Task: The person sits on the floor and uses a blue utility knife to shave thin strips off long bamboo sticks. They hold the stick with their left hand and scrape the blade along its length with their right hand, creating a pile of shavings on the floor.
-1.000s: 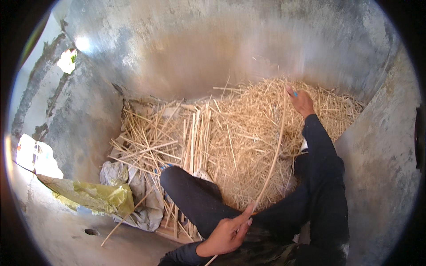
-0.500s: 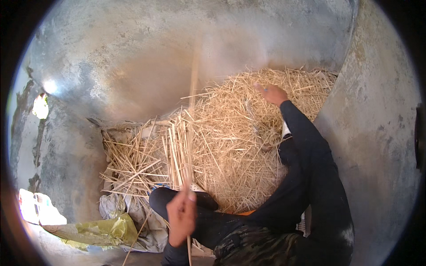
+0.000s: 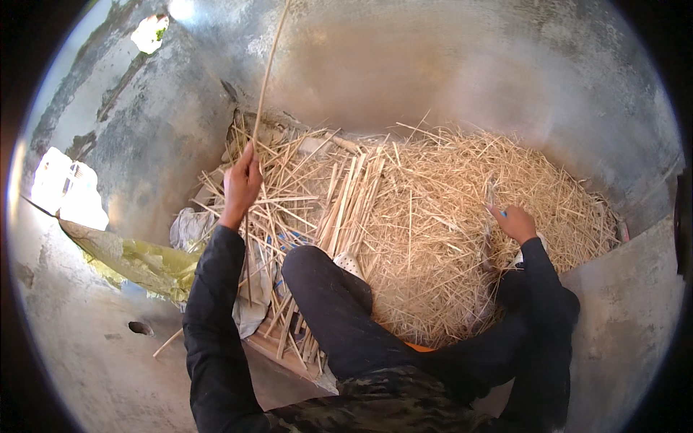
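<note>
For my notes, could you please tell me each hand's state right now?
Left hand: closed around a long thin strip.
Right hand: over pale shavings; grip cannot be told.

Heaped broadly over the floor (image 3: pixel 289 364) at right with loose straw (image 3: pixel 433 267). Strewn alongside with pale sticks (image 3: pixel 349 191) — roughly parallel by the straw, crisscrossed farther left — and, nearer, with a crumpled sack (image 3: pixel 253 315).

A long, slender, tan stick (image 3: pixel 262 101) is being gripped partway along by the left grip (image 3: pixel 242 184), slanted steeply, its top being cut off from view and its lower part being darkened. A narrow, curved, greyish-brown implement (image 3: pixel 486 249) is being borne by straw (image 3: pixel 426 252) beside the right grip (image 3: pixel 511 222), its outline being blurred.
</note>
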Demonstrator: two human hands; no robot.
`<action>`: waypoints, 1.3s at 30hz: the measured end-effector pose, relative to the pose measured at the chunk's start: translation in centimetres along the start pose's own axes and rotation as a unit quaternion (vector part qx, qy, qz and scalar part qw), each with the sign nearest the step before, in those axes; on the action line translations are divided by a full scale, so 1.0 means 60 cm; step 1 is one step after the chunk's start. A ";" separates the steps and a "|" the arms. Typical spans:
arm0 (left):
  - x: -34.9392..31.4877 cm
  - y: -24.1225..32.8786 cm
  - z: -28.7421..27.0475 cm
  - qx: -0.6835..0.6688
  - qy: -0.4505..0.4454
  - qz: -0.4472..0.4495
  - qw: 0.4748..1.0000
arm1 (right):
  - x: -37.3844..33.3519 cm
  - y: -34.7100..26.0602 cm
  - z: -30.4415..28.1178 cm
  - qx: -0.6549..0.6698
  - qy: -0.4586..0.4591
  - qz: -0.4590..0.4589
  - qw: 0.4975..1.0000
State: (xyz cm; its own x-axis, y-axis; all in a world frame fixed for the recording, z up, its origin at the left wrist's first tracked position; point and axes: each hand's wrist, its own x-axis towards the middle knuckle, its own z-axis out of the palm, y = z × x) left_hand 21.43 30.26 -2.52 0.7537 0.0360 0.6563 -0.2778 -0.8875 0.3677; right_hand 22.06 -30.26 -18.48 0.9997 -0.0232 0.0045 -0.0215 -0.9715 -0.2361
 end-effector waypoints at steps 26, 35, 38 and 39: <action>-0.379 -0.316 0.440 0.106 -0.552 -0.223 0.796 | -0.180 -0.174 0.260 0.148 -0.360 -0.008 0.921; -0.550 -0.122 0.480 0.028 -0.154 -0.508 0.847 | -0.224 -0.268 0.525 0.239 -0.220 0.187 0.927; -0.544 -0.113 0.458 0.036 -0.095 -0.522 0.847 | -0.227 -0.275 0.467 0.388 -0.127 0.125 0.904; -0.556 -0.126 0.460 0.069 -0.067 -0.503 0.859 | -0.215 -0.261 0.433 0.358 -0.179 0.110 0.910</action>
State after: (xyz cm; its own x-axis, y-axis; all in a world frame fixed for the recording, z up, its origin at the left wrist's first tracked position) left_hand 14.81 23.09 -45.38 0.6357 0.7713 -0.0318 0.6200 -0.4856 0.6163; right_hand 9.73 -8.64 -40.11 0.9137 0.0045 -0.4063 -0.3378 -0.5476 -0.7656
